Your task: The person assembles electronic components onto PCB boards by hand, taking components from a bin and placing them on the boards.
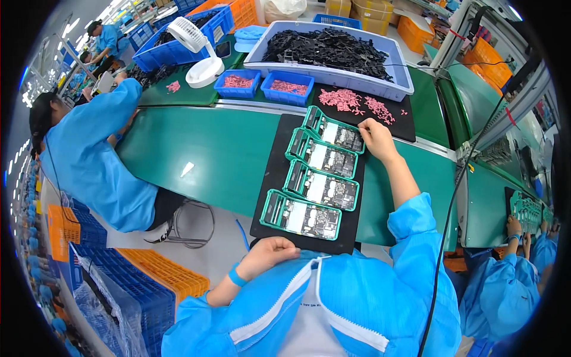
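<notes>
Several green frames, each holding a phone circuit board, lie in a column on a black mat (269,196). The farthest frame (308,116) has my right hand (377,140) at its right corner, thumb and forefinger pinched together. Whatever is between those fingertips is too small to make out. My left hand (270,254), with a blue band at the wrist, is by the mat's near edge beside the nearest frame (339,226). Its fingers are curled together, and their undersides are hidden. Small pink pieces (340,100) are scattered on another black mat (403,128) beyond my right hand.
A large pale bin (339,72) of black parts stands at the back, with two blue trays (275,95) (238,92) of pink pieces before it. A white fan (205,71) is left of them. Co-workers (95,154) sit on both sides. A black cable (446,238) hangs at right.
</notes>
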Motion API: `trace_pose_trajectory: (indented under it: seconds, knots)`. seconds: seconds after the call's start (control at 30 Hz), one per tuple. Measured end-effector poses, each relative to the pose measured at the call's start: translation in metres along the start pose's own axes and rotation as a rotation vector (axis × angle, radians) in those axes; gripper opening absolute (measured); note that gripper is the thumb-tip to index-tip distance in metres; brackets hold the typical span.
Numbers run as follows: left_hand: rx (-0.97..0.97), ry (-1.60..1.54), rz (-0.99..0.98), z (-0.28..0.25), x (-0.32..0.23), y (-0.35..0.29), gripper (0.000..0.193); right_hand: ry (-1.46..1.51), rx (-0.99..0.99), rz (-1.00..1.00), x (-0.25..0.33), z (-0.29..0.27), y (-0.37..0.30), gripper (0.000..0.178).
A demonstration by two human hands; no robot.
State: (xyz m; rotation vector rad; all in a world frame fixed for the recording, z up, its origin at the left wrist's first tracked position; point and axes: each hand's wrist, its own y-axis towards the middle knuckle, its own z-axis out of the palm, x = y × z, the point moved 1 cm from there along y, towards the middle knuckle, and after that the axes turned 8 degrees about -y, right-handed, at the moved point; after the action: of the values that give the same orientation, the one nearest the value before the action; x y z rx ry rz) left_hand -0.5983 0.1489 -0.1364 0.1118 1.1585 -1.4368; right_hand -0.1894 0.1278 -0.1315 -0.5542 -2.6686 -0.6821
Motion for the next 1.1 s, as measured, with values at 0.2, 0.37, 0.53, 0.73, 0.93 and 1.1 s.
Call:
trace_pose_trajectory:
  seconds: [0.2,0.37,0.53,0.73,0.93,1.1]
  knots:
    - [0.155,0.163,-0.033,-0.011,-0.007,-0.001,0.008,-0.140,-0.030,-0.142,0.009,0.000,0.001,0.005]
    - [0.186,0.237,-0.012,-0.030,-0.043,-0.023,0.009,-0.260,-0.053,-0.194,0.011,0.002,0.005,0.003]
    - [0.104,0.399,0.253,-0.034,-0.112,-0.051,0.003,-0.396,0.056,-0.296,0.018,-0.004,0.018,0.002]
    - [0.123,0.966,0.706,0.020,-0.207,-0.071,0.003,-0.524,0.143,-0.345,0.014,-0.003,0.021,0.001]
    - [0.302,1.245,0.995,0.078,-0.258,-0.016,0.006,-0.472,-0.007,-0.389,0.018,-0.007,0.004,0.003]
    - [0.375,1.460,1.029,0.096,-0.247,0.099,0.006,-0.475,-0.014,-0.342,0.020,-0.005,0.000,0.006]
